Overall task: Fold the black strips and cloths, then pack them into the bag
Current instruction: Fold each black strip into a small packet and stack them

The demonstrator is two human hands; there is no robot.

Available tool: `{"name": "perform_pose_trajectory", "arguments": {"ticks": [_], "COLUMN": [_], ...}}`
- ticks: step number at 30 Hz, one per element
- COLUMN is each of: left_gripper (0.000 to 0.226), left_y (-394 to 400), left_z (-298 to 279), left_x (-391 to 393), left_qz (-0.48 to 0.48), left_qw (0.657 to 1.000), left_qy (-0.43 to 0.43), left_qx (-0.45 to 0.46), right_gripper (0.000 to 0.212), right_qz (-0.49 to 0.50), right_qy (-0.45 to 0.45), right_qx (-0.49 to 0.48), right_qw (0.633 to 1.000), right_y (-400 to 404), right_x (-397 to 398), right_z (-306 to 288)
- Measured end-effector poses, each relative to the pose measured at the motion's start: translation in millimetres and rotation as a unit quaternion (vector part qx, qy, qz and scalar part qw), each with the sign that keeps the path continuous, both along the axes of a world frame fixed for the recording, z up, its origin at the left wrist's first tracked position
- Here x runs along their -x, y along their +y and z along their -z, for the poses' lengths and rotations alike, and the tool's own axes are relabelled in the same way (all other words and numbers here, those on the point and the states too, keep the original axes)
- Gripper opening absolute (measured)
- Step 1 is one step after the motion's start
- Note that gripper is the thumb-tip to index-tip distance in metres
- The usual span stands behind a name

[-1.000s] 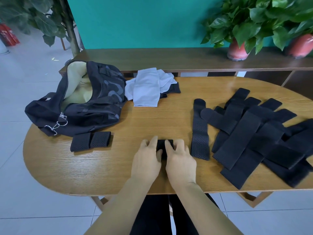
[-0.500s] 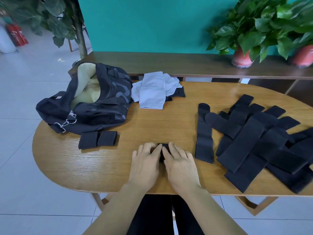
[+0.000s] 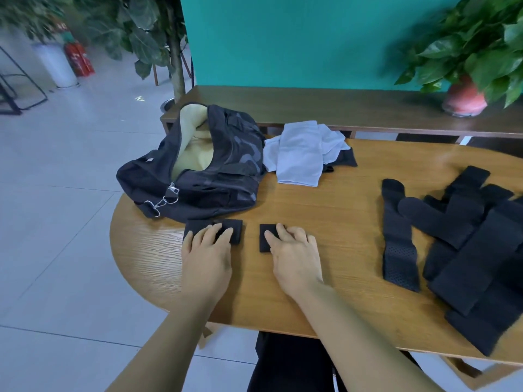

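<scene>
Hands split since a second ago: right hand fingers flat on new folded strip, left hand flat on earlier folded pair, probably gathering. Unfolded strips right of desk; bag open beyond.

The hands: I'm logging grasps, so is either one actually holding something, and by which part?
Nothing is gripped. The left hand rests flat on the folded pair; the right hand lies flat on the single folded strip.

oval wooden table, potted plant on wooden bench, red fire extinguisher, teal wall
</scene>
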State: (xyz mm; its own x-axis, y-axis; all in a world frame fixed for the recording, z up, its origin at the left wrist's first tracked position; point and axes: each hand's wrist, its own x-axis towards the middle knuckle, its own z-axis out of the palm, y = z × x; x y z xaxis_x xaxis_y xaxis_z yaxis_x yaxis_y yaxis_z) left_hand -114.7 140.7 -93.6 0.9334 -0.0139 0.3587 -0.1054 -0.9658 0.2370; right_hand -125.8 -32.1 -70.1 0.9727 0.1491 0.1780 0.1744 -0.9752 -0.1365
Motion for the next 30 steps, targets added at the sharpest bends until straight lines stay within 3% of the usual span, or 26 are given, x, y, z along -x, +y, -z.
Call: {"name": "perform_pose_trajectory", "arguments": {"ticks": [7,16,23,30], "left_gripper": [0.026,0.03,0.04,0.038], "left_y": [-2,-5,-32,-134], "left_z": [8,5,3,-17], "left_x": [-8,-6,4,21], "left_qz": [-0.029,0.01,0.083,0.231], "left_qw": [0.998,0.995,0.986,0.969], "left_qy": [-0.052,-0.101,-0.135,-0.084], "left_qx": [0.027,0.012,-0.041,-0.035], "right_gripper": [0.046,0.052,0.053,0.044], "right_qz": [-0.011,-0.014,0.005,0.109], "right_qy": [0.012,0.031,-0.009,-0.103], "right_qx": [-0.003,-0.021,-0.016,-0.016], "right_qw": [1.0,0.999,1.0,0.989], "right_y": [31,34,-8,-102], "right_x": [-29,-31,8,36], "right_z": [-7,-16,-26,-24]}}
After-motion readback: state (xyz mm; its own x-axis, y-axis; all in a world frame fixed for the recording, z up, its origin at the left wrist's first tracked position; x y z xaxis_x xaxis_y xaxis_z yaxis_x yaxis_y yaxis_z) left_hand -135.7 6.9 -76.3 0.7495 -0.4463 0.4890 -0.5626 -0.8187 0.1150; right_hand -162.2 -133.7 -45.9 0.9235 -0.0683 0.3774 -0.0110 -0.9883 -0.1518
